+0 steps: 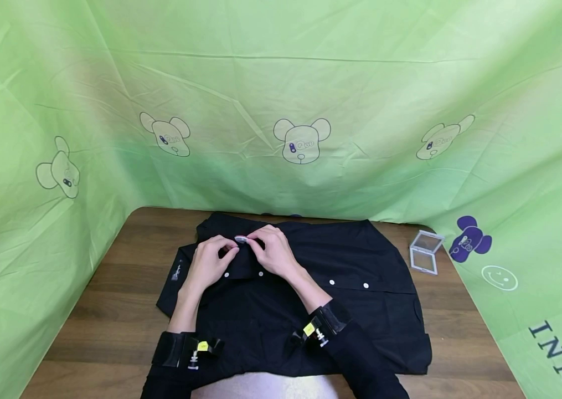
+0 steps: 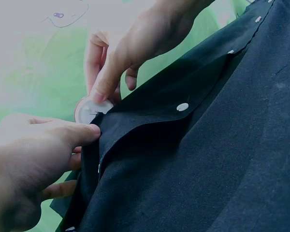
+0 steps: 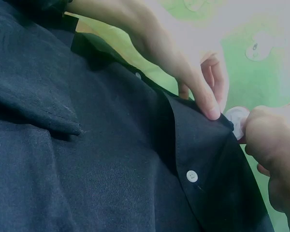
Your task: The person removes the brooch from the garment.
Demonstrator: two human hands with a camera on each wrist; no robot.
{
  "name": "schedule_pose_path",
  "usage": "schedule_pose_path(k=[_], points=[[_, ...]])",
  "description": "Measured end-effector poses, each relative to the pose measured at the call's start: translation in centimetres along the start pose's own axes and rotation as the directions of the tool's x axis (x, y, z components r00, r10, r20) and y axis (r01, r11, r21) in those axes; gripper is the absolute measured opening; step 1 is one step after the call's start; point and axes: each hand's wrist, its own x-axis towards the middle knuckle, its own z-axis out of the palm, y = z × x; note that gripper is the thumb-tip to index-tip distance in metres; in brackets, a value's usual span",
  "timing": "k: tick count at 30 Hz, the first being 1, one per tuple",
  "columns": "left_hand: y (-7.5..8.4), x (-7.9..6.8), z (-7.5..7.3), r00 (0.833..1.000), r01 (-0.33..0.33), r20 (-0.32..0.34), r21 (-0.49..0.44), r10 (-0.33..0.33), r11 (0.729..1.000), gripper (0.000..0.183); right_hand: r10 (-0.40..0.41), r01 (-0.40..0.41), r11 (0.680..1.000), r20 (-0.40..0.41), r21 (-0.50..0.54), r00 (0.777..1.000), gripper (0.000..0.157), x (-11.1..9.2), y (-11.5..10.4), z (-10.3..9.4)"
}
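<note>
A black button-up shirt (image 1: 290, 316) with white buttons (image 3: 192, 176) lies spread over the wooden table. At its upper left, my right hand (image 1: 274, 252) pinches a round badge (image 1: 241, 239) between thumb and fingers. The badge's pale back (image 2: 85, 112) faces the left wrist camera, and its thin pin meets the edge of the shirt fabric. My left hand (image 1: 208, 261) pinches that raised fabric edge just beside the badge, thumb on top. Whether the pin passes through the cloth is too small to tell.
An open clear plastic case (image 1: 423, 252) stands at the table's right, near the green curtain (image 1: 300, 83) that encloses the back and sides. Bare wood (image 1: 96, 321) shows left of the shirt. A label (image 1: 176, 271) is sewn near the shirt's left edge.
</note>
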Motion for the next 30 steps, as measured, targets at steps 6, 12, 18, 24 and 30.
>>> schedule_pose_path(k=[6, 12, 18, 24, 30], points=[[-0.03, -0.03, -0.03, 1.0, -0.003, 0.004, -0.007, 0.003, 1.0, 0.009, -0.004, 0.004, 1.0, 0.006, -0.025, 1.0, 0.009, -0.03, -0.15, -0.18], [-0.33, -0.02, -0.16, 1.0, -0.004, 0.004, 0.002, 0.004, 1.0, 0.006, -0.043, 0.043, 0.998, 0.002, -0.054, 0.999, 0.006, 0.01, -0.15, -0.24], [-0.42, -0.02, -0.3, 1.0, 0.002, 0.016, 0.004, -0.002, 1.0, 0.007, -0.082, 0.083, 0.991, 0.015, -0.1, 0.997, 0.007, -0.01, 0.0, -0.23], [-0.37, 0.01, -0.34, 1.0, -0.017, 0.005, -0.005, 0.017, 1.0, 0.007, -0.084, 0.085, 0.989, 0.016, -0.118, 0.996, 0.007, 0.0, 0.05, -0.37], [-0.42, -0.06, -0.28, 1.0, -0.02, 0.004, 0.003, 0.02, 1.0, 0.005, -0.076, 0.078, 0.99, 0.023, -0.121, 0.997, 0.007, -0.09, 0.1, -0.36]])
